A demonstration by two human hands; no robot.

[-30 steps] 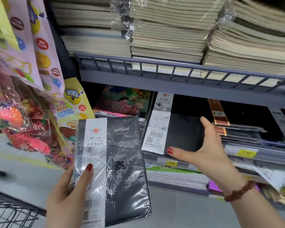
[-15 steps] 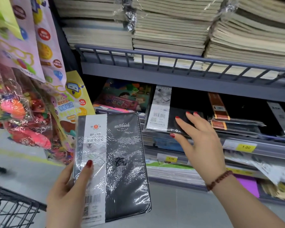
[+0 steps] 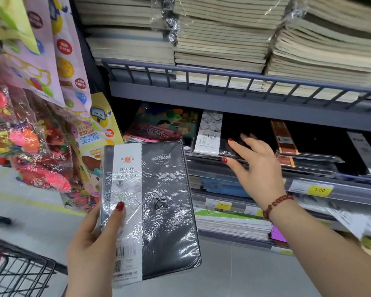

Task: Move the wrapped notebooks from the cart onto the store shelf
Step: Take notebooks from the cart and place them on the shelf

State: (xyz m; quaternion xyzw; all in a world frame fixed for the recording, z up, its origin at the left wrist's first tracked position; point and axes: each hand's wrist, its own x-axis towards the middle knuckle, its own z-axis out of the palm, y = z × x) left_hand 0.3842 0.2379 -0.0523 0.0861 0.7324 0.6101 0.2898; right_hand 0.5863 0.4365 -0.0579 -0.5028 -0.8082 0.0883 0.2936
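Note:
My left hand grips a black wrapped notebook with a white paper band, upright in front of the shelves. A second black wrapped notebook with the same white band lies flat on the middle shelf. My right hand rests on that notebook's front edge with the fingers spread, the thumb below the edge. The wire cart shows at the bottom left corner; its contents are out of sight.
Stacks of beige notebooks fill the upper shelf behind a rail. Dark wrapped notebooks with brown bands lie right of my right hand. Colourful books sit at the left. Hanging toy packs crowd the left side. Yellow price tags line the shelf edges.
My right hand has laid the second notebook flat on the middle shelf and pushed it deeper in. My left hand has kept its notebook nearly still.

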